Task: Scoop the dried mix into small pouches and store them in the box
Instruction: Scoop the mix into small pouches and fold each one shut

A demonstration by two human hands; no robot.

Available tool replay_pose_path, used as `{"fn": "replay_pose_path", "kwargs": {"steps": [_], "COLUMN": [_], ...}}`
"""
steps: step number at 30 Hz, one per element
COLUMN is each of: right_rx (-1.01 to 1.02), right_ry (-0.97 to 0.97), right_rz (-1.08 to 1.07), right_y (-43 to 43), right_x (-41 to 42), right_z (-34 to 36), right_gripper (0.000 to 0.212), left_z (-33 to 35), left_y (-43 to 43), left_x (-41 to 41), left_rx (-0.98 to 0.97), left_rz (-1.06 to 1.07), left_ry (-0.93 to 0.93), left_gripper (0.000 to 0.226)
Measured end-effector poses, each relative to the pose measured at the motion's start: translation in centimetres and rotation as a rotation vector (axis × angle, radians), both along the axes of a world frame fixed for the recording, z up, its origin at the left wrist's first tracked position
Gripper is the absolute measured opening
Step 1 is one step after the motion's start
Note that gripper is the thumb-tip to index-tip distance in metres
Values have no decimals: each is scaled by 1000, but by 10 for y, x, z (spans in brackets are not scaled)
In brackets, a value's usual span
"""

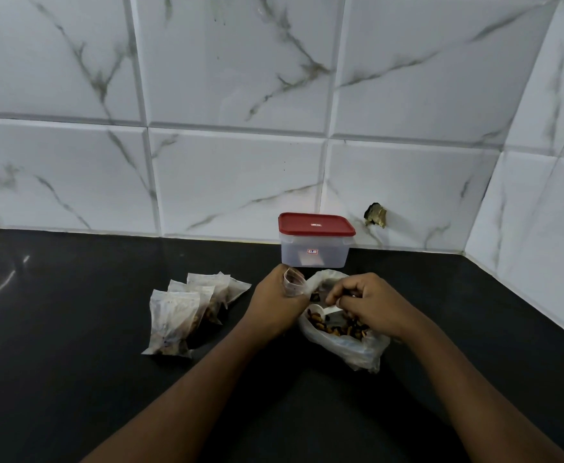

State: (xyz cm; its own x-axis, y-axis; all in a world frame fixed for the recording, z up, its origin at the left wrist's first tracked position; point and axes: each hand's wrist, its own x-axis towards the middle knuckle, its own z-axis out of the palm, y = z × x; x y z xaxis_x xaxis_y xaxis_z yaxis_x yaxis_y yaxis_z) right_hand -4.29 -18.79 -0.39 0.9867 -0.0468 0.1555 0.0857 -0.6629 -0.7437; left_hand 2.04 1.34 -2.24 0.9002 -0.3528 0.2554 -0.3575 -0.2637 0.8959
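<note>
White spoon [319, 310] gripped in right hand [367, 304], dipped in bag of dried mix [340, 330]; small pouch [293, 283] pinched in left hand [279, 295]. Risk: pouch mouth (flimsy) collapsing, mix spilling onto surface [73, 329]. Box [315, 252] behind, lidded.

Worn on the head, looking forward and down over a black counter [73, 379] toward a tiled wall [240, 78]. Wide-angled (seen in the bowed tile lines near the edges). Near enough to take in both forearms rising from the bottom edge, with left hand [275, 304] and right hand [371, 305] just below centre. Faces the wall almost square-on, with the box [327, 252] near mid-frame and a side wall [548, 195] cutting in at right.
</note>
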Motion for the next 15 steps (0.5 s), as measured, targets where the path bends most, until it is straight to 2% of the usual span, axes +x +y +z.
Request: {"fn": "replay_pose_path", "kwargs": {"steps": [7, 15], "right_rx": [259, 488], "right_ry": [64, 10], "right_rz": [-87, -202], "right_y": [0, -16], "right_x": [2, 2], "right_z": [-2, 5], "right_gripper": [25, 28], "left_z": [1, 4], "left_y": [1, 1], "left_x": [-2, -4], "left_rx": [-17, -29], "left_rz": [-10, -18], "left_ry": [2, 14], "left_gripper": [22, 21]}}
